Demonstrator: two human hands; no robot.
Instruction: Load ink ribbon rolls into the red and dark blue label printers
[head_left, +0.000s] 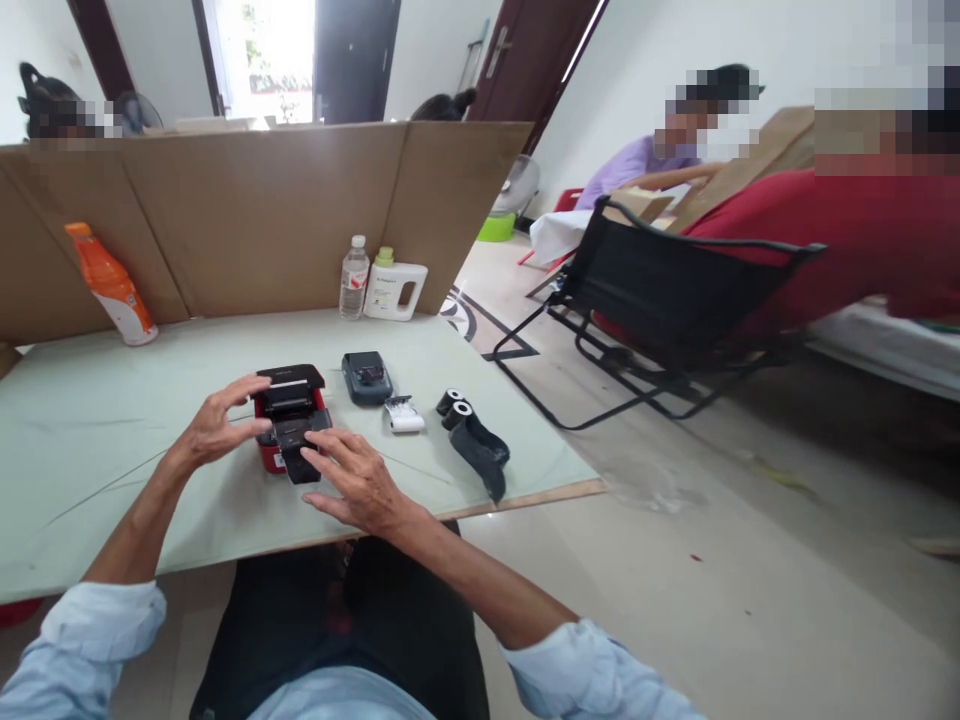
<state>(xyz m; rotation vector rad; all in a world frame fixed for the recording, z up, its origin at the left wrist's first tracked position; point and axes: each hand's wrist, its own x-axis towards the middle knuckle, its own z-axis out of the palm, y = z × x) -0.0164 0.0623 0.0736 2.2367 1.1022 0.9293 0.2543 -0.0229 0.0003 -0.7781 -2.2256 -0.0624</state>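
Note:
A small red and black printer stands on the table near its front edge, its black lid raised. A black strip hangs out over its front. At the printer's left side is my left hand, fingers and thumb stretched apart, fingertips by the lid and thumb by the body. My right hand is at the front right, its fingers spread and the fingertips at the strip. Whether they press on it I cannot tell. Behind lies a dark handheld device, with a white paper roll beside it.
Two small rolls with black strip lie at the table's right. A cardboard partition closes the back. Before it stand an orange bottle, a clear bottle and a white jug. A black folding chair with a seated person is at right.

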